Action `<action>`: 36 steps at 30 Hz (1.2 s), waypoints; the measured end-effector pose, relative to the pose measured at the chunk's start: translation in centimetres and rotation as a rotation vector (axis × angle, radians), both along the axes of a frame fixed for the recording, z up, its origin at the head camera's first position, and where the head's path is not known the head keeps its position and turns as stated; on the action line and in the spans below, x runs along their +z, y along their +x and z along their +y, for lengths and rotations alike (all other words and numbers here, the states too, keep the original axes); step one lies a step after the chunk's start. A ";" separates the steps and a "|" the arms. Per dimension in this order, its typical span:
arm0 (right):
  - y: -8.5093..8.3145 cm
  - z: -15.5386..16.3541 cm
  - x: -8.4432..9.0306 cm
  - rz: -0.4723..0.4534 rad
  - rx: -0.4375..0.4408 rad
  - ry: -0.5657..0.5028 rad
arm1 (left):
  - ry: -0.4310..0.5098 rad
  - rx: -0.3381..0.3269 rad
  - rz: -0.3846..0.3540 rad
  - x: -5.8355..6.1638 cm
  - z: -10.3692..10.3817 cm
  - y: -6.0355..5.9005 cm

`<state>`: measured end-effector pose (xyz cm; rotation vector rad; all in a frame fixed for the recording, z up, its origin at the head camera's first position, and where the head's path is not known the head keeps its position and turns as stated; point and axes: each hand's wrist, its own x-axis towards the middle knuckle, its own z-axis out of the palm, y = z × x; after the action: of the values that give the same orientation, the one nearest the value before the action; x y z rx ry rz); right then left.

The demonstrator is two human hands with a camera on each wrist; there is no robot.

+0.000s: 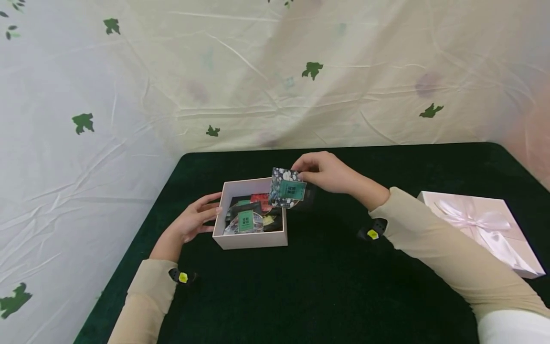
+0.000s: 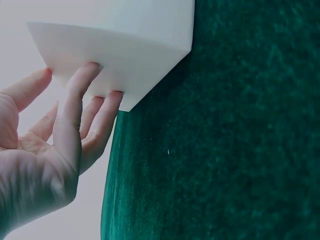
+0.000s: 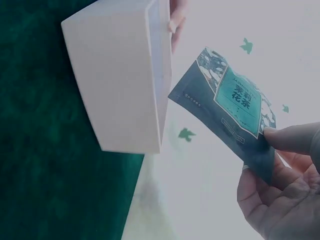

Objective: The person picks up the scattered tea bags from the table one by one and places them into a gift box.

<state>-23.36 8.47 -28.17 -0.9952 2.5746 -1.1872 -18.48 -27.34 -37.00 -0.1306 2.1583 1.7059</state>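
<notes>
From my station I see the right hand [image 1: 324, 173] lifted over the far right corner of the open box [image 1: 253, 239], its fingers [image 3: 292, 137] and thumb pinching a dark floral tea sachet [image 1: 287, 188] by one edge. The sachet hangs tilted in the air, clear of the box, its teal label facing the head camera. In the right wrist view the same sachet [image 3: 232, 107] sits between thumb and fingertips, with the pale box wall [image 3: 117, 75] off to its left and apart from it.

My left hand [image 1: 195, 220] rests against the left wall of the box, fingers [image 2: 75, 107] straight and relaxed, their tips touching the white side near a lower corner; they curl round nothing. The box [image 2: 125, 45] stands on the dark green worktop [image 1: 326, 286], near its left part. Inside it lie more sachets [image 1: 249, 216], piled loosely: one with a green label, one red, one with a yellow patch.

Well off to the right on the worktop lies a pale pink lid with a ribbon bow [image 1: 483, 227]. Behind the worktop hangs a creased cloth with green leaf prints [image 1: 312, 69].
</notes>
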 end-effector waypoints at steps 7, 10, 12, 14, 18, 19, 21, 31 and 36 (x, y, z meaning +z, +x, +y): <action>0.1 -1.9 0.8 0.015 0.042 0.002 | -0.007 0.008 -0.011 0.3 0.2 0.3; 0.1 -2.6 1.2 0.019 0.056 -0.005 | -0.012 0.011 -0.015 0.4 0.1 0.4; 0.1 -3.1 1.4 0.016 0.062 -0.007 | -0.012 0.011 -0.019 0.5 0.2 0.5; 0.2 -3.6 1.5 0.007 0.068 -0.007 | -0.013 0.014 -0.022 0.6 0.2 0.5; 0.2 -4.6 1.5 -0.009 0.082 0.004 | -0.011 0.013 -0.027 0.8 0.3 0.7; 0.3 -4.8 1.5 -0.014 0.087 0.008 | -0.012 0.015 -0.028 0.8 0.4 0.7; 0.4 -5.2 1.5 -0.018 0.099 0.016 | -0.013 0.016 -0.029 0.8 0.4 0.8; 0.6 -6.7 0.4 -0.053 0.148 0.078 | 0.000 0.024 -0.021 0.8 0.4 0.9; 0.7 -6.8 -0.4 -0.078 0.187 0.108 | 0.002 0.026 -0.025 0.8 0.4 1.0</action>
<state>-22.66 1.69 -28.56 -1.1143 2.3967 -1.0075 -17.52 -26.96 -36.19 -0.1796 2.1459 1.7116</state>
